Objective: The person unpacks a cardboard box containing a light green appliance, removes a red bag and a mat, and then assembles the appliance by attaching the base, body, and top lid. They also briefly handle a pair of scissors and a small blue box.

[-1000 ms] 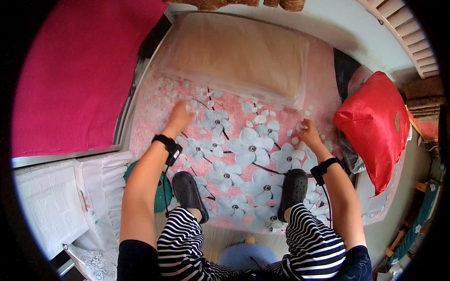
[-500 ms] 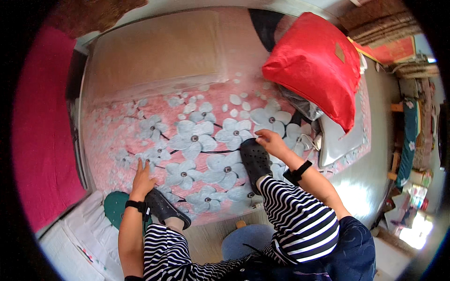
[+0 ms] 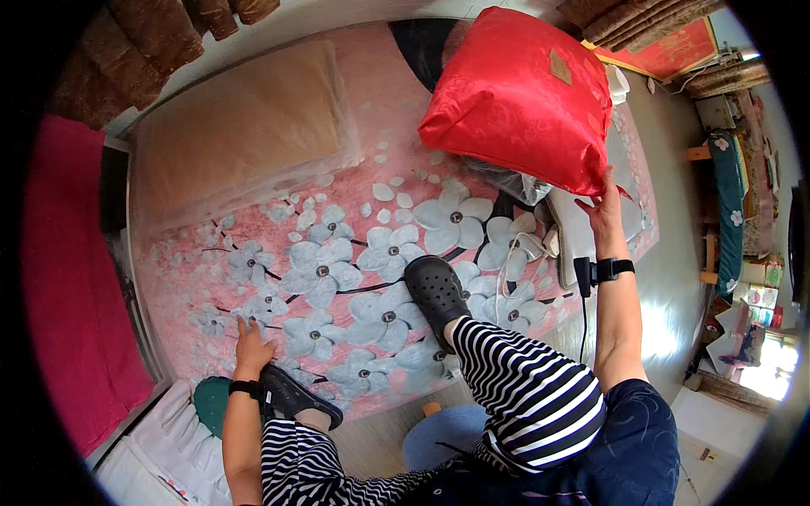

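A pink bedsheet with pale blue flowers (image 3: 354,253) covers the bed. My left hand (image 3: 251,341) rests flat on its near left edge, fingers apart, beside my left black clog (image 3: 299,396). My right hand (image 3: 604,211) reaches up to the lower right corner of a big red satin pillow (image 3: 523,97) and grips it. My right black clog (image 3: 436,291) stands on the sheet. My legs are in black-and-white striped trousers (image 3: 531,392).
A folded tan blanket (image 3: 245,135) lies at the head of the bed. A magenta cloth (image 3: 72,287) hangs at the left. White bedding (image 3: 582,228) and a cable lie under the pillow. A blue stool (image 3: 439,438) stands below me. Shelves with clutter stand at the right.
My view swung right. My right hand left the sheet and rose to the red pillow's corner. My left hand stayed on the sheet's left edge.
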The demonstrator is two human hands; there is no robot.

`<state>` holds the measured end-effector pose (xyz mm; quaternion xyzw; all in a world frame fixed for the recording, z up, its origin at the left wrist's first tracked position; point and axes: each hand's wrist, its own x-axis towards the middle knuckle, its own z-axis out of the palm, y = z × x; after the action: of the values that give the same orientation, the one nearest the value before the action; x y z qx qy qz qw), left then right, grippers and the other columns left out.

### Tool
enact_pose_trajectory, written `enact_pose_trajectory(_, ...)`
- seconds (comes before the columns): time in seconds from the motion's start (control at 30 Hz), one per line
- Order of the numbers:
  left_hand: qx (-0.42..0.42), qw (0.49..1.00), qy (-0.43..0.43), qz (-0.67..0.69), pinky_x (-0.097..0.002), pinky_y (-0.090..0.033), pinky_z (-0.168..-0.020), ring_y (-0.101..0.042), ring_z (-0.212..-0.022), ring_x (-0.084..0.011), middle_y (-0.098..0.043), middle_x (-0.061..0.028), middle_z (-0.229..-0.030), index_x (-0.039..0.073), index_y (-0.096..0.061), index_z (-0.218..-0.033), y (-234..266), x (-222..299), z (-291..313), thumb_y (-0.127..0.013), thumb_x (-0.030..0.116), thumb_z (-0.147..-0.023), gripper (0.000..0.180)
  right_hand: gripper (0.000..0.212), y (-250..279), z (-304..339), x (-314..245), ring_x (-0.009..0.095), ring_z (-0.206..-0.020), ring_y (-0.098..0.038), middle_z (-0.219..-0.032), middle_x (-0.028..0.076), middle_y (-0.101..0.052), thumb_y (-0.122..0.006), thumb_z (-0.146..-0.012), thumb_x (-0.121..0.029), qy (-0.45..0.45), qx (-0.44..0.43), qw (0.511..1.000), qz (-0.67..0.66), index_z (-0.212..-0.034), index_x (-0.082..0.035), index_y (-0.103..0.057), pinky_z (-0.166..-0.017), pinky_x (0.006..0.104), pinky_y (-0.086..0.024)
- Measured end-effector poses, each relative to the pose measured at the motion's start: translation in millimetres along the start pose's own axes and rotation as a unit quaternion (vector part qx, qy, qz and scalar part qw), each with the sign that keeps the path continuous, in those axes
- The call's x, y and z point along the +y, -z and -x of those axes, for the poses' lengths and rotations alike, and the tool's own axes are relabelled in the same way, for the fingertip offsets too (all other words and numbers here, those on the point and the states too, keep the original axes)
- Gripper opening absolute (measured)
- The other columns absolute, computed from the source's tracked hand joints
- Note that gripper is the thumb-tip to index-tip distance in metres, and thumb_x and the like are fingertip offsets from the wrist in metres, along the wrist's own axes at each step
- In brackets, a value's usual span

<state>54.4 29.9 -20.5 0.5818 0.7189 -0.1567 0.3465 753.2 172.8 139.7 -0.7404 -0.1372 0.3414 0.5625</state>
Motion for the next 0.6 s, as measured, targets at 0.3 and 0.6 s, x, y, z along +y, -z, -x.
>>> enact_pose_trajectory(0.3,0.078,0.991,-0.023,0.103,-0.0393,-0.034,-0.103,-0.036,-0.127,-0.0394,-0.033,-0.0297,-0.138,-0.007,-0.039,-0.131,-5.0,-16.4,-17.8,-0.065,0.023,-0.079,0.065,0.043,-91.4,90.8,-13.1,0.016,-0.092,-0.06,-0.102,0.006,-0.064,-0.072,-0.077,-0.016,0.105,-0.249,0.961,0.063,-0.114,-0.002,-0.057,-0.081,0.0315,-0.049)
enact_pose_trajectory(0.6,0.221,0.813,-0.13,0.522,-0.0335,-0.025,-0.107,-0.036,-0.13,-0.022,-0.041,-0.0128,-0.139,0.003,-0.039,-0.136,129.6,69.0,14.2,-0.045,0.034,-0.096,0.051,0.071,-143.9,279.7,-34.6,0.035,-0.089,-0.061,-0.099,0.021,-0.063,-0.067,-0.081,-0.039,0.114,-0.915,0.325,0.21,-0.128,0.008,-0.039,-0.075,0.0362,-0.05)
